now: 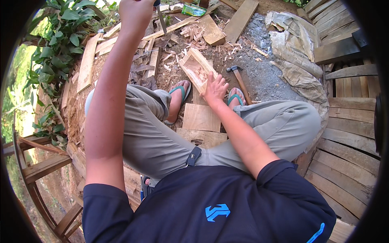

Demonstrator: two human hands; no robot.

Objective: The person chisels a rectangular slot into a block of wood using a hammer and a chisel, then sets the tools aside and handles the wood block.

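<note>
My left hand (137,12) is raised at the top edge of the head view, its fingers curled round a tool. Of that tool, a bit of dark blue handle and a narrow metal blade (161,21) pointing down show; the rest is cut off. Between my feet, a hollowed wooden block (189,60) stands tilted, with rough chipped wood inside its recess. My right hand (215,88) grips its near right edge, thumb and fingers over the rim. Just right of the block, a claw hammer (241,83) with a wooden handle lies on the ground.
Flat boards (201,117) lie between my legs. Wood chips (195,33) and offcuts litter the dirt ahead, beside a green packet (193,10). Gravel (256,40) and a torn sack (293,44) are at right, near a slatted wooden structure (348,133). Plants (60,36) grow at left.
</note>
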